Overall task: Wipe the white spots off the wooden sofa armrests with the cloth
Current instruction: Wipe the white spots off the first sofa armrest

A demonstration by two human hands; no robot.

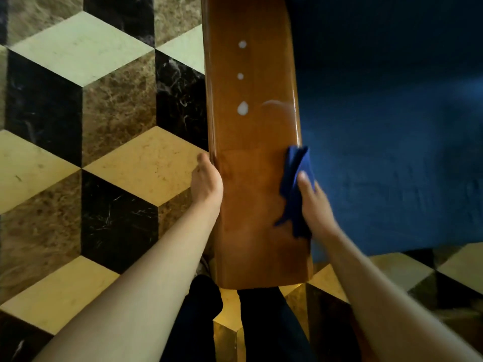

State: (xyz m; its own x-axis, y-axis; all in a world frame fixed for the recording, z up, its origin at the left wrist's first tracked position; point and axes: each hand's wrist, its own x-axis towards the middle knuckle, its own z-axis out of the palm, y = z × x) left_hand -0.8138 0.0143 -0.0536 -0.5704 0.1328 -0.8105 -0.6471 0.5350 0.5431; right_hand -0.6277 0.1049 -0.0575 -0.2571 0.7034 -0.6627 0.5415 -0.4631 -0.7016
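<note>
One left hand (207, 182) lies against the left edge of the wooden armrest (251, 231); its finger position cannot be determined. One right hand (311, 202) grips one blue cloth (295, 178) at the right edge. Farther along lie three white spots (243, 108), in line. The blue sofa seat (392, 152) is to the right and the cube-patterned marble floor (104, 126) to the left.

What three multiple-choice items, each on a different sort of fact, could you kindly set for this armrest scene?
1. Where is the cloth? A) on the floor B) at the armrest's right edge C) on the sofa seat
2. How many round white spots show on the armrest? A) one B) three C) six
3. What does the left hand do? A) holds the cloth B) hangs free C) touches the armrest's left edge
Answers: B, the right hand grips it there; B, three lie in a row up the wood; C, it lies against that side.
</note>
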